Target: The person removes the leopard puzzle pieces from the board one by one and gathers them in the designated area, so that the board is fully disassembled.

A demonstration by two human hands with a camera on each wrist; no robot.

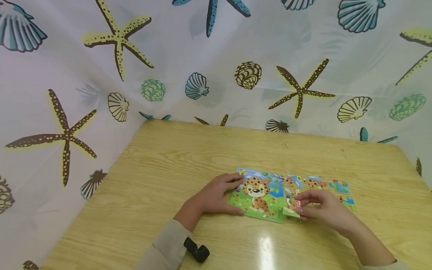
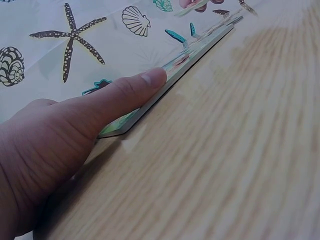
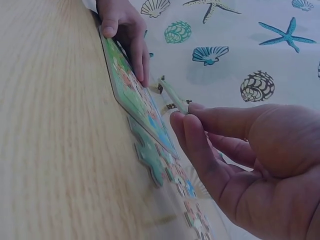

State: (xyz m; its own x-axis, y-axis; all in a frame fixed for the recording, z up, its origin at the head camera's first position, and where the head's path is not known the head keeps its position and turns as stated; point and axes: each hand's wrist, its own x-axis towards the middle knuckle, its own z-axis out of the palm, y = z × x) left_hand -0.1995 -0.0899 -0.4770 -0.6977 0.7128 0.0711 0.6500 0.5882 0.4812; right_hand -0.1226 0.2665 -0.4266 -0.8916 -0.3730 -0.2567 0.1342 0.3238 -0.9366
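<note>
A leopard-cub puzzle board (image 1: 249, 198) lies flat on the table, its picture facing up. My left hand (image 1: 216, 193) rests on the board's left side, fingers at the upper left and the thumb (image 2: 135, 90) along the near edge. Just right of the board, my right hand (image 1: 325, 210) pinches a jigsaw piece (image 1: 291, 204) between thumb and fingers. In the right wrist view that piece (image 3: 174, 96) is seen nearly edge-on, raised above the board. Beneath it, part of a green piece (image 3: 148, 152) shows beside the board's edge.
Loose jigsaw pieces lie right of the board, among them an orange spotted one (image 1: 314, 182) and a blue-green one (image 1: 340, 186). A wooden table (image 1: 189, 150) carries everything. A white cloth (image 1: 222, 101) with shells and starfish hangs behind and at the left.
</note>
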